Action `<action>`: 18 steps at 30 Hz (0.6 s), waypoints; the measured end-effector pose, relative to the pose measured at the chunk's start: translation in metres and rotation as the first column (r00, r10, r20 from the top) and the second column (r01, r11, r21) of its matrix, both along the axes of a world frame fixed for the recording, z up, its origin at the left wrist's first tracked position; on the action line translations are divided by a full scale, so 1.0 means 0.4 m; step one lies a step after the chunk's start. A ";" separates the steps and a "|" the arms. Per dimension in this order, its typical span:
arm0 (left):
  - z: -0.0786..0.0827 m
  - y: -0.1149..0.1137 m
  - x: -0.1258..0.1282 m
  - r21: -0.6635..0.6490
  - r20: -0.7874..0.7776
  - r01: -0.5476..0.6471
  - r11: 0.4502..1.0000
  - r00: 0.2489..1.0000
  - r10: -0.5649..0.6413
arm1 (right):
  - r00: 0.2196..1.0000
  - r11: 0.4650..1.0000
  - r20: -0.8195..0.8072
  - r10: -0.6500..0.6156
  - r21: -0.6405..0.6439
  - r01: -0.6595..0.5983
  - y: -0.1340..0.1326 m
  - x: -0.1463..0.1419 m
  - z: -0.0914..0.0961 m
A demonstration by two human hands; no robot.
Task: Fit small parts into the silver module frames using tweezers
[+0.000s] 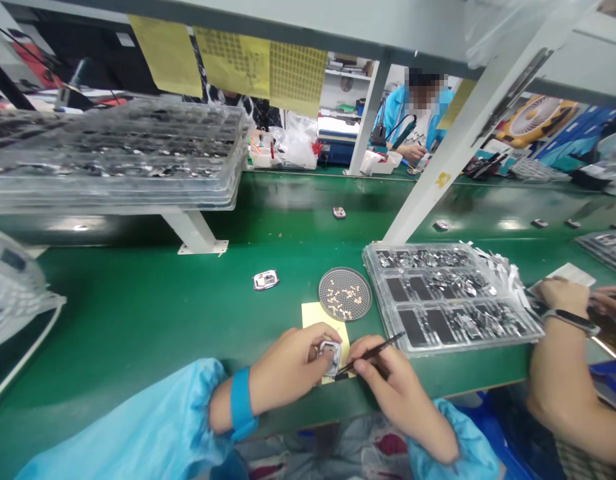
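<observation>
My left hand (301,365) is closed round a small rounded-square watch case (331,357), its open inner side turned up. In my right hand (388,373) is a pair of dark tweezers (375,349), pinched between thumb and fingers, with the tips at the lower right edge of the case. Beneath both hands lies a yellow paper (313,313). Just beyond it, a round grey perforated dish (333,275) carries several tiny tan pieces (346,295). Another watch case (265,280) rests on the green table to the left.
A clear tray (403,347) of screens and foil-like parts stands at the right. Beyond it are a co-worker's hand (563,293) and forearm. A white post (423,187) rises behind the tray; stacked trays (188,187) sit on a raised shelf at left. Watch cases (339,212) dot the far strip.
</observation>
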State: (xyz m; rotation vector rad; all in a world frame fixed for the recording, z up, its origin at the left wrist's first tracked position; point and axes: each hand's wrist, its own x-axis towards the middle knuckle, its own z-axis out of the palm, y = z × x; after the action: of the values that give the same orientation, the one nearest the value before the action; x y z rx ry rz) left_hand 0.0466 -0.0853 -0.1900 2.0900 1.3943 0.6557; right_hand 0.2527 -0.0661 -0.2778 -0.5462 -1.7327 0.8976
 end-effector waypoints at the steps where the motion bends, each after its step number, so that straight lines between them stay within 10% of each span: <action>1: -0.004 0.001 -0.003 -0.001 -0.009 -0.001 1.000 1.000 0.001 | 1.000 1.000 0.007 0.000 0.001 0.000 0.000 0.001 0.001; 12: -0.009 0.008 -0.006 -0.046 0.044 0.001 0.999 0.999 0.001 | 0.989 0.998 -0.128 0.068 0.019 -0.067 -0.011 0.001 0.010; 18: -0.020 0.015 -0.006 -0.101 0.149 0.021 0.995 0.989 -0.006 | 0.940 0.951 -0.341 0.019 0.295 0.088 -0.014 -0.004 0.032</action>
State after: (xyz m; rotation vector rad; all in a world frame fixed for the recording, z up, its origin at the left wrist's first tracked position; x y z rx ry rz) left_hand 0.0442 -0.0794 -0.1979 1.9276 1.3022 0.7042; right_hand 0.2509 -0.0716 -0.2651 -0.1988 -1.4996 0.6357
